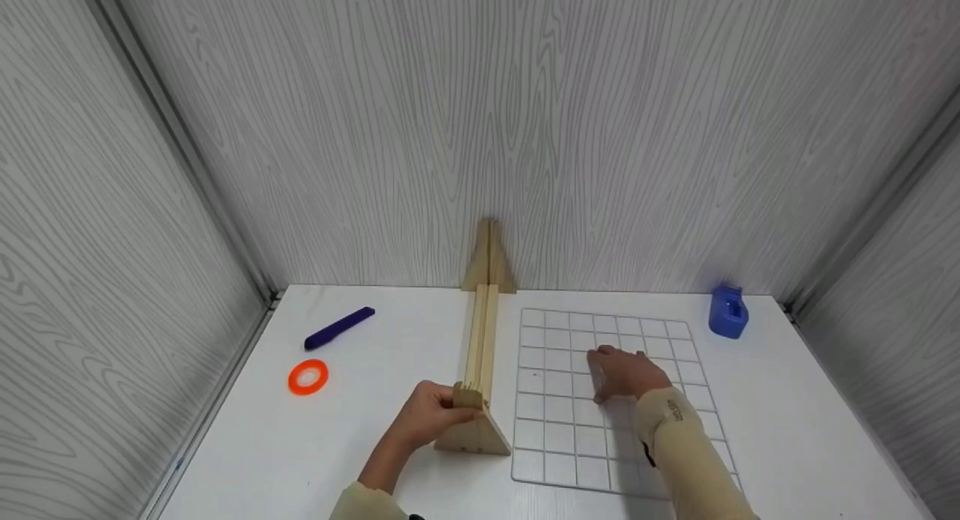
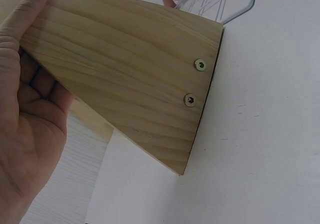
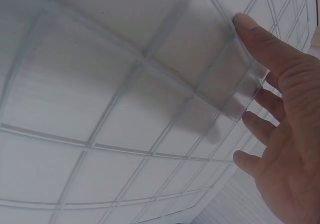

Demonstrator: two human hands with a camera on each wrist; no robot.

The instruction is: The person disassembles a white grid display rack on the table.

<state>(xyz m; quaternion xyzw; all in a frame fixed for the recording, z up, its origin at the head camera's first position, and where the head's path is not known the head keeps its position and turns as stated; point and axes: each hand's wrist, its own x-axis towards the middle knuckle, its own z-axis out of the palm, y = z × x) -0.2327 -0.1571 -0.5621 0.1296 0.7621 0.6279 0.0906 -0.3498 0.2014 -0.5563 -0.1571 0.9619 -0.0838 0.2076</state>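
My left hand (image 1: pixel 433 416) grips the near upright end of a wooden divider (image 1: pixel 480 355), thumb on its outer face and fingers behind. In the left wrist view its tapered end panel (image 2: pixel 130 69) shows two bolts. Over a wire grid (image 1: pixel 545 425) lying on the right side, my right hand (image 1: pixel 626 371) reaches with bent fingers. In the right wrist view its thumb (image 3: pixel 265 44) stands apart from the fingers, close to the wires. A pale glossy patch shows between them; I cannot tell whether the hand holds a clear thing.
On the left side of the white table (image 1: pixel 247 445) lie a dark purple, slim utility-knife-like object (image 1: pixel 339 328) and an orange ring (image 1: pixel 308 377). A blue tape dispenser (image 1: pixel 728 312) stands at the back right. Wood-patterned walls (image 1: pixel 390 130) enclose the table at back and sides.
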